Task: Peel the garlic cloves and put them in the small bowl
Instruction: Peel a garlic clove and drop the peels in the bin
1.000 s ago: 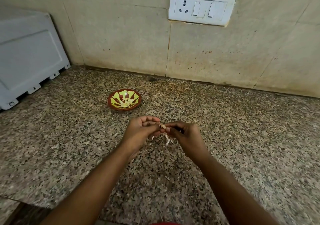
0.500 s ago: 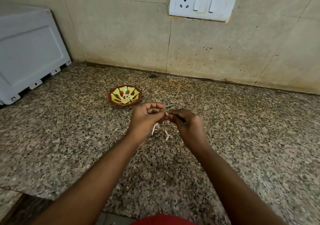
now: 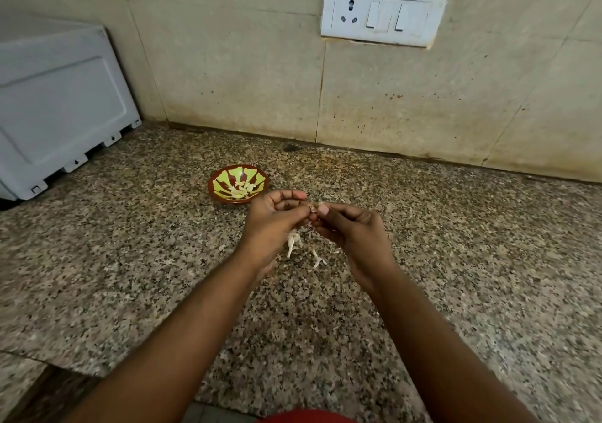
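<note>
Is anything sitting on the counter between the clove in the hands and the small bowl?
Nothing visible. Both hands, left and right, pinch the garlic clove just right of and nearer than the small bowl. The peel scraps lie under the hands, off that path.

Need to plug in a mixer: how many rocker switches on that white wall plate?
2: left white rocker switch beside the socket holes, right white rocker switch next to it.

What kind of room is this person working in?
Most likely a home kitchen: a speckled granite counter against a tiled wall with a switch-and-socket plate, and a small bowl holding peeled garlic pieces.
</note>
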